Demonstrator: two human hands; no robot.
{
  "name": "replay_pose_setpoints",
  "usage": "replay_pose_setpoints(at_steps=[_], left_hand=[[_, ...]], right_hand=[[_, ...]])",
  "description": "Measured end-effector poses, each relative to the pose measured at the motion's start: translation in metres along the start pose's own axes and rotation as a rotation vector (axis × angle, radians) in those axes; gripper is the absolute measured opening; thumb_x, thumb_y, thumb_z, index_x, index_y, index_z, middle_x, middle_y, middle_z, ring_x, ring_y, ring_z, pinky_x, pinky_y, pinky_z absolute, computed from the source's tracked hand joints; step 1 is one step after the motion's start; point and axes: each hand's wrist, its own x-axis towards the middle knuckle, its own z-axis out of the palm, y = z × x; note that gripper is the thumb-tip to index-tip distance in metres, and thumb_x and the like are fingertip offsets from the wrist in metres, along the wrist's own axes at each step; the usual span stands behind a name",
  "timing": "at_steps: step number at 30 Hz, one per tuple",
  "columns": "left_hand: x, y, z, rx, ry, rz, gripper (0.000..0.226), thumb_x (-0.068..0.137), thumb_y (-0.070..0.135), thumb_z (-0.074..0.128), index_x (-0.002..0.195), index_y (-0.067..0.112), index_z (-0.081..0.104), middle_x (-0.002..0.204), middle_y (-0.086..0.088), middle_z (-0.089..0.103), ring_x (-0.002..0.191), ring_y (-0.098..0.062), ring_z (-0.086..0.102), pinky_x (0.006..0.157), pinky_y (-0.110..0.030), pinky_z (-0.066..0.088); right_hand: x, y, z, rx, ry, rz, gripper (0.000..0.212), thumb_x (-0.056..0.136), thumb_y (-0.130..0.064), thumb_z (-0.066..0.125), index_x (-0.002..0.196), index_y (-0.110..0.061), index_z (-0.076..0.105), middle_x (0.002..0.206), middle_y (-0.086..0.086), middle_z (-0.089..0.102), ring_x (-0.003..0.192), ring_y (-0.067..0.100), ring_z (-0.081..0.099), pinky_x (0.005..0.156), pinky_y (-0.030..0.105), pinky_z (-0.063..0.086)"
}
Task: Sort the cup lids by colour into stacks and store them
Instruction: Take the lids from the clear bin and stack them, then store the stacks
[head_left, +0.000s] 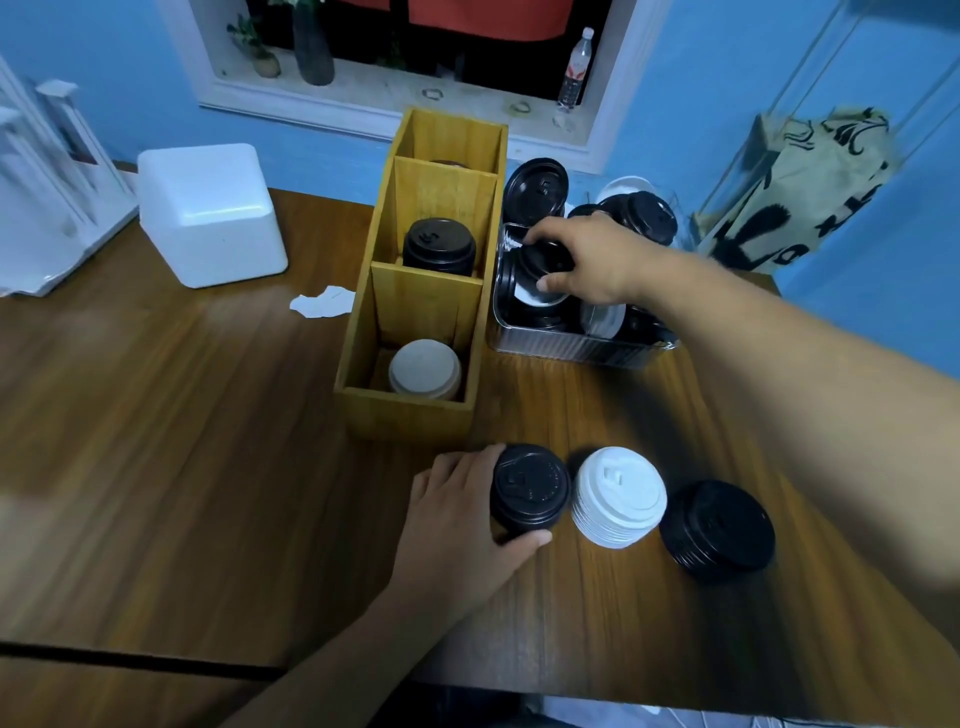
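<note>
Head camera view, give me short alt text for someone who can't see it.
A person's right hand reaches into a clear bin of mixed black and white cup lids, while the left hand steadies a black lid stack on a wooden table. Beside it stand a white stack and another black stack; a wooden box holds sorted lids.

One view only, worn on the head, wide-angle, looking forward and steeply down over the wooden table (156, 441) from its near edge. It sits close in: both forearms run up from the bottom of the frame, the wooden organiser (415, 410) stands mid-picture, and the blue wall (727, 78) with its window sill (395, 96) fills the top.
</note>
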Motion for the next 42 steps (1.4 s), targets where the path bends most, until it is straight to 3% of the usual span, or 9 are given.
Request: replay_pose_setpoints(at_steps=[5, 10, 16, 21, 24, 29, 35, 39, 42], left_hand=[[0.000, -0.001, 0.001, 0.001, 0.010, -0.002, 0.092, 0.069, 0.079, 0.065, 0.144, 0.034, 0.038, 0.136, 0.020, 0.051, 0.126, -0.003, 0.036, 0.106, -0.026, 0.023], [0.001, -0.002, 0.002, 0.001, -0.003, -0.008, 0.092, 0.068, 0.080, 0.066, 0.144, 0.035, 0.038, 0.137, 0.020, 0.050, 0.127, -0.002, 0.035, 0.106, -0.025, 0.024], [0.002, 0.000, 0.001, 0.020, 0.001, -0.002, 0.088, 0.066, 0.079, 0.064, 0.140, 0.034, 0.043, 0.131, 0.020, 0.054, 0.122, -0.007, 0.043, 0.101, -0.031, 0.034], [0.001, 0.000, 0.001, 0.033, -0.006, -0.011, 0.091, 0.066, 0.079, 0.063, 0.141, 0.032, 0.043, 0.132, 0.017, 0.055, 0.124, -0.009, 0.044, 0.104, -0.034, 0.036], [0.001, -0.001, 0.001, 0.019, -0.020, -0.014, 0.092, 0.067, 0.078, 0.066, 0.143, 0.032, 0.042, 0.137, 0.016, 0.053, 0.128, -0.008, 0.041, 0.108, -0.033, 0.032], [0.001, -0.004, 0.002, 0.002, -0.015, -0.008, 0.093, 0.068, 0.074, 0.071, 0.144, 0.031, 0.041, 0.140, 0.013, 0.054, 0.129, -0.011, 0.043, 0.108, -0.035, 0.032], [0.004, -0.002, 0.001, 0.020, -0.052, -0.026, 0.092, 0.069, 0.075, 0.073, 0.145, 0.036, 0.039, 0.142, 0.014, 0.051, 0.132, -0.011, 0.037, 0.110, -0.039, 0.030], [0.003, -0.001, 0.001, 0.033, -0.054, -0.024, 0.092, 0.070, 0.077, 0.071, 0.146, 0.035, 0.040, 0.144, 0.012, 0.051, 0.133, -0.014, 0.039, 0.111, -0.041, 0.031], [0.003, 0.000, 0.001, 0.050, -0.043, -0.008, 0.090, 0.070, 0.074, 0.072, 0.145, 0.032, 0.043, 0.142, 0.009, 0.054, 0.130, -0.016, 0.042, 0.108, -0.042, 0.035]], right_hand=[[-0.010, -0.005, -0.007, 0.039, 0.088, 0.004, 0.078, 0.075, -0.046, 0.085, 0.141, -0.026, 0.047, 0.134, 0.007, 0.058, 0.125, 0.028, 0.052, 0.103, 0.043, 0.046], [-0.076, -0.025, -0.011, 0.241, 0.290, -0.037, 0.074, 0.074, -0.054, 0.081, 0.138, -0.030, 0.053, 0.128, -0.005, 0.059, 0.117, 0.015, 0.048, 0.100, 0.032, 0.042], [-0.162, -0.051, 0.049, 0.387, 0.068, -0.148, 0.074, 0.074, -0.058, 0.078, 0.140, -0.034, 0.054, 0.125, -0.015, 0.051, 0.119, 0.002, 0.051, 0.104, 0.026, 0.045], [-0.156, -0.038, 0.071, 0.401, 0.079, -0.018, 0.072, 0.074, -0.061, 0.074, 0.138, -0.033, 0.055, 0.126, -0.012, 0.051, 0.120, 0.007, 0.050, 0.108, 0.037, 0.045], [-0.169, -0.018, 0.055, 0.401, 0.129, 0.066, 0.070, 0.074, -0.056, 0.079, 0.136, -0.035, 0.056, 0.127, -0.016, 0.056, 0.119, 0.005, 0.050, 0.108, 0.032, 0.043], [-0.238, 0.020, 0.045, 0.443, 0.063, 0.243, 0.072, 0.069, -0.042, 0.089, 0.128, -0.057, 0.051, 0.116, -0.026, 0.050, 0.113, 0.005, 0.052, 0.100, 0.031, 0.046], [-0.296, 0.052, 0.069, 0.576, 0.099, 0.340, 0.076, 0.070, -0.026, 0.091, 0.129, -0.057, 0.055, 0.133, -0.033, 0.055, 0.134, 0.004, 0.044, 0.113, 0.043, 0.042], [-0.309, 0.052, 0.074, 0.589, 0.177, 0.479, 0.070, 0.065, -0.066, 0.077, 0.130, -0.051, 0.057, 0.126, -0.025, 0.057, 0.121, 0.008, 0.054, 0.103, 0.037, 0.048], [-0.302, 0.036, 0.078, 0.392, 0.155, 0.596, 0.081, 0.063, -0.087, 0.053, 0.126, -0.038, 0.058, 0.111, -0.011, 0.057, 0.103, 0.015, 0.057, 0.087, 0.033, 0.047]])
